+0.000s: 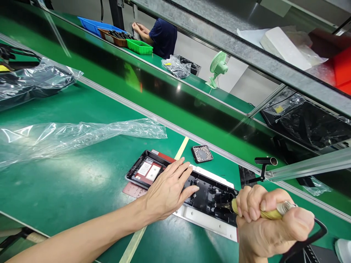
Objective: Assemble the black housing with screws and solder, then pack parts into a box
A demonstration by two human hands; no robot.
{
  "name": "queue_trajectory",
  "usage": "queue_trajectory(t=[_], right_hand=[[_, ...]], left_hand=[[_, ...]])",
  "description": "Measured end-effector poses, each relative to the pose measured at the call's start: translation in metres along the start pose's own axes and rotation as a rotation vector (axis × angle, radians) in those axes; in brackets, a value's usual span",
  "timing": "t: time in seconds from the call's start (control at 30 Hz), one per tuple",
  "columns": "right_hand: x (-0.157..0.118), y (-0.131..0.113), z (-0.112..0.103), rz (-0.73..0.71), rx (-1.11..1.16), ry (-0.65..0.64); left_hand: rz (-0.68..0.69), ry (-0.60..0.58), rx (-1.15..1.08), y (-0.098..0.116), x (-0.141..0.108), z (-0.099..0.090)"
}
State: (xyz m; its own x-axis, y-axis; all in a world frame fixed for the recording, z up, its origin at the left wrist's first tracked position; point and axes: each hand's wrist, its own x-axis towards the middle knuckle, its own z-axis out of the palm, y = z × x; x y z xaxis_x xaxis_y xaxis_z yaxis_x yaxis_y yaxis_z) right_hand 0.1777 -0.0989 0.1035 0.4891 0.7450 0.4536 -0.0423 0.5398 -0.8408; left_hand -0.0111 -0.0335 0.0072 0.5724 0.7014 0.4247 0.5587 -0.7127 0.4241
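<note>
A long black plastic housing (204,193) lies open side up in a white fixture (204,223) on the green bench. My left hand (170,184) rests across the housing, fingers stretched out, holding it by touch only. In my right hand (267,219) is a yellow corded electric screwdriver (234,206), gripped in wrapped fingers. Its bit reaches down into the right part of the housing; the tip's exact contact is hard to make out. Just beyond the housing sits a small black tray of screws (202,154). Red board and a white label show through the housing's left window.
Clear plastic bags (82,137) lie on the left of the bench. A metal rail (123,100) crosses behind, with a black tube holder (265,162) on it. Farther back are bins (139,46), a green fan (218,65) and a co-worker (165,38). A shelf runs overhead.
</note>
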Motion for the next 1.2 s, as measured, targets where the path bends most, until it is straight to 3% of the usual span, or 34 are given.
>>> queue_trajectory(t=[1.2], right_hand=[[-0.0003,-0.0014,0.0029,-0.016,-0.014,-0.004]], left_hand=[[0.016,0.02,0.015,0.0007,0.0002,0.0001]])
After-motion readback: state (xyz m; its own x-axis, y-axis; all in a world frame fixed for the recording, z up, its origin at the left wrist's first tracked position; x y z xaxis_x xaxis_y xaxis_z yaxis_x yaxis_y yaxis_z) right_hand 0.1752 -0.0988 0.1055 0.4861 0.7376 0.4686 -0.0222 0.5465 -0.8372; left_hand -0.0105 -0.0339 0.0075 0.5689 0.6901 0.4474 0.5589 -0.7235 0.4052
